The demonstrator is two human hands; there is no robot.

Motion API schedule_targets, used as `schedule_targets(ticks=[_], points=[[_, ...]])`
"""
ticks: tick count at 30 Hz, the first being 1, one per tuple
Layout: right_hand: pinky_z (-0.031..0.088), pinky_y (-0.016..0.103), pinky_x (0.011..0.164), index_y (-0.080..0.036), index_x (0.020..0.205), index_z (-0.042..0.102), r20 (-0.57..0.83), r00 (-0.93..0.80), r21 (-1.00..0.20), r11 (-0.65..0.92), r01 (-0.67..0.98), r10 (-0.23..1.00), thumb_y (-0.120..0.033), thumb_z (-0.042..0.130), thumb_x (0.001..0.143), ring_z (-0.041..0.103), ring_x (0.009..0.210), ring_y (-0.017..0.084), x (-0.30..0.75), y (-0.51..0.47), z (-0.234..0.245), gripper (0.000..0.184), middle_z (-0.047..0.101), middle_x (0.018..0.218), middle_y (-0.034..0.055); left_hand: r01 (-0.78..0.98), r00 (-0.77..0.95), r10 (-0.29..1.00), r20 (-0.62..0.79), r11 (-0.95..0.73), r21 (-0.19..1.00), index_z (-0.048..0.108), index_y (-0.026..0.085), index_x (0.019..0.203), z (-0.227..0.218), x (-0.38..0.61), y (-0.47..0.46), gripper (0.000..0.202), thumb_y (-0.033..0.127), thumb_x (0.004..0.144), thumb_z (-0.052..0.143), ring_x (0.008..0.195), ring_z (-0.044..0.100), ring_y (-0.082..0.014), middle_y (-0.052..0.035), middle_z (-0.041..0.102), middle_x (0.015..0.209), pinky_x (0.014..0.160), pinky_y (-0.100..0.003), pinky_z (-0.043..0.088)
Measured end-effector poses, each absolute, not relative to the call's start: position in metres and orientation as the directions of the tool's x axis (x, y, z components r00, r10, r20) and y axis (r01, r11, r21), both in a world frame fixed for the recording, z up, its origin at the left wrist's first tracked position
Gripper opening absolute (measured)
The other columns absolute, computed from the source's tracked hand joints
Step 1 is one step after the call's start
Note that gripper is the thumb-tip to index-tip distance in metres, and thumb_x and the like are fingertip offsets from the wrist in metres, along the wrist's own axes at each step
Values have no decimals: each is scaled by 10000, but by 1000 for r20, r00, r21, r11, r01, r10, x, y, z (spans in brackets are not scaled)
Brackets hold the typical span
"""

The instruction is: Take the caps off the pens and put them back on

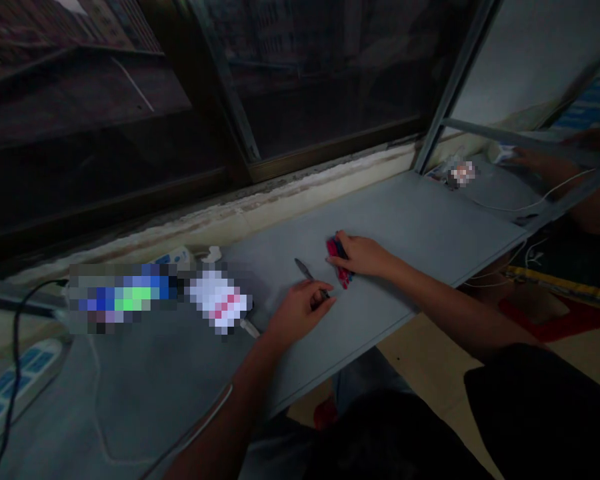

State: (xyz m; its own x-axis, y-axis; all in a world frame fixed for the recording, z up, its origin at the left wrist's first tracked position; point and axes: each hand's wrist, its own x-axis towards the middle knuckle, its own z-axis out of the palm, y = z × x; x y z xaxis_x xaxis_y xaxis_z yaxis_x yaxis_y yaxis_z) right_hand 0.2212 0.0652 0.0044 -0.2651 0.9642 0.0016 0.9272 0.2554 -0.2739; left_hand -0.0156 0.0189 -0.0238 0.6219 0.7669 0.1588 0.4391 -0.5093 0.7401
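Observation:
My left hand (303, 310) is pinched around a slim dark pen (304, 269). One end of it points up and away over the grey tabletop, and a short dark bit shows between thumb and fingertips. My right hand (363, 255) closes over a small bundle of red and dark pen-like pieces (336, 252) just to the right. The bundle's red ends stick out below the thumb, near the table. Dim light and my fingers hide the exact kind of these pieces.
A grey tabletop (390, 210) runs along the window. To the left are blurred-out devices (220, 303), white cables and a power strip (17, 383). A metal post (445, 100) rises at the back right, where another person's arm (545, 167) reaches over a neighbouring surface.

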Motion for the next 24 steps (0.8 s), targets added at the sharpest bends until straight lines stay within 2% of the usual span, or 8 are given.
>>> schedule_targets(ticks=[5, 10, 12, 15, 19, 24], points=[[483, 352, 738, -121, 1392, 489, -17, -436, -253, 418, 873, 900, -589, 529, 1008, 747, 988, 334, 201, 76, 6, 606, 767, 1155, 195, 526, 623, 767, 153, -556, 644, 725, 200, 1035, -14, -26, 19, 174, 331, 963, 636, 715, 588, -185, 15, 587, 687, 775, -335, 481], [513, 400, 837, -143, 1432, 542, 41, -540, -270, 529, 804, 841, -629, 418, 1048, 730, 1017, 327, 189, 78, -2, 632, 753, 1183, 182, 602, 602, 790, 116, -544, 585, 651, 206, 1103, -10, -24, 13, 159, 221, 965, 573, 723, 571, -188, 17, 579, 723, 787, -341, 475], [506, 420, 886, -125, 1384, 588, 66, -580, -275, 574, 771, 812, -595, 447, 1050, 707, 1035, 327, 188, 75, -5, 594, 745, 1155, 190, 613, 593, 798, 109, -535, 581, 625, 213, 1086, -7, -22, 11, 136, 214, 969, 554, 731, 573, -185, 5, 599, 770, 735, -317, 463], [480, 446, 941, -119, 1360, 606, 97, -654, -291, 649, 703, 751, -466, 500, 1060, 657, 1073, 320, 186, 68, -9, 471, 727, 1139, 185, 623, 583, 806, 104, -525, 581, 596, 221, 1002, -4, -21, 10, 68, 207, 968, 538, 725, 568, -181, 3, 612, 775, 699, -308, 445], [460, 423, 969, -142, 1310, 611, 154, -710, -432, 693, 577, 687, -279, 496, 1071, 640, 1103, 274, 182, 64, -13, 299, 720, 1196, 152, 635, 563, 820, 98, -506, 584, 550, 224, 905, -2, -20, 9, 54, 226, 959, 546, 709, 561, -179, 3, 598, 752, 663, -301, 438], [458, 406, 932, -140, 1208, 611, 118, -724, -543, 655, 526, 679, -263, 448, 1096, 689, 1030, 254, 178, 68, -15, 233, 752, 1130, 150, 640, 550, 829, 99, -495, 588, 547, 222, 942, -3, -20, 8, 40, 229, 977, 528, 702, 572, -177, 6, 603, 741, 657, -300, 454]])
